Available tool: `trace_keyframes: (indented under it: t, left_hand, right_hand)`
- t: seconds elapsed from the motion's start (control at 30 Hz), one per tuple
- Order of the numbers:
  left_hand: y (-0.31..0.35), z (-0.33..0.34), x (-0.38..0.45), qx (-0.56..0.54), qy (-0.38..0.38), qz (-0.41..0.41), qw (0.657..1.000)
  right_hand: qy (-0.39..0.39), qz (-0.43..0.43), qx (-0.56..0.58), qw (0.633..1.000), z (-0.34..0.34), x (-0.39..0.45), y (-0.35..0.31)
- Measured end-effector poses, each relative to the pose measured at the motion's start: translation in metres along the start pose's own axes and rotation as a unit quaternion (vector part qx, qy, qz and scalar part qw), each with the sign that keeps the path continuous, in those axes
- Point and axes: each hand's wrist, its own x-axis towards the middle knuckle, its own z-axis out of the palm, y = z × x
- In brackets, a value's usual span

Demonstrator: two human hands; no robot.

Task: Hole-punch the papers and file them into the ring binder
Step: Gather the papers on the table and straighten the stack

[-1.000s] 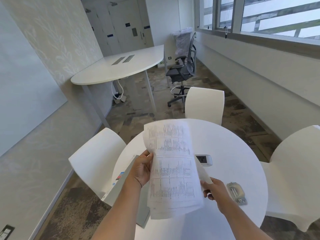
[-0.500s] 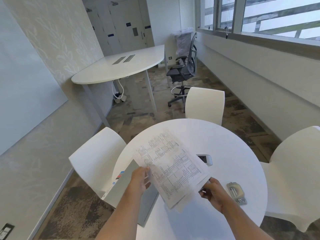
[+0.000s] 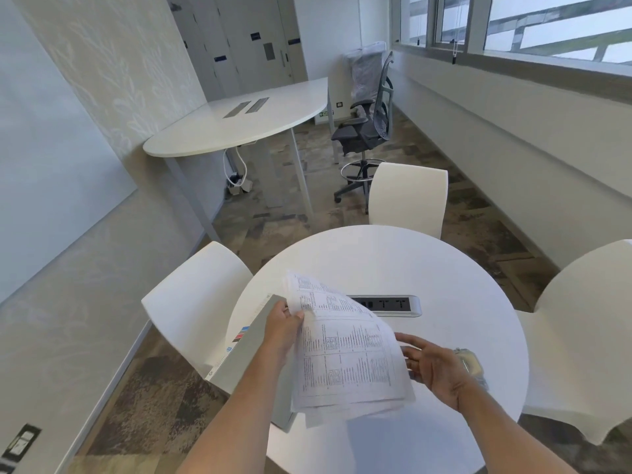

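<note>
I hold a stack of printed papers (image 3: 345, 357) above the round white table (image 3: 410, 268). My left hand (image 3: 282, 328) grips the stack's left edge. My right hand (image 3: 434, 367) is at the stack's right edge with its fingers spread, and whether it grips the sheets is unclear. A grey ring binder (image 3: 248, 350) lies closed on the table's left side, partly under my left arm and the papers. The hole punch (image 3: 473, 362), a small metal and clear-plastic tool, sits on the table just behind my right hand, half hidden by it.
A power socket strip (image 3: 393, 305) is set into the table's middle. Three white chairs (image 3: 408, 196) stand around the table. Farther back are a long white desk (image 3: 239, 128) and a grey office chair (image 3: 367, 131). A wall runs along the left, windows along the right.
The papers came down from upright in front of me to a flatter tilt low over the table. My right hand's fingers spread apart at the stack's right edge.
</note>
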Motion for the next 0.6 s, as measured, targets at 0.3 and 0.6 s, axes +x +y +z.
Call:
trace_keyframes:
  t: [0.3, 0.6]
  left_hand:
    - [-0.007, 0.019, -0.02, 0.056, -0.097, 0.03, 0.993]
    - [-0.026, 0.02, -0.024, 0.165, -0.047, 0.06, 0.983]
  right_hand:
    - [0.063, -0.058, -0.05, 0.995, 0.025, 0.008, -0.016]
    - [0.11, -0.102, -0.147, 0.978, 0.03, 0.007, -0.013]
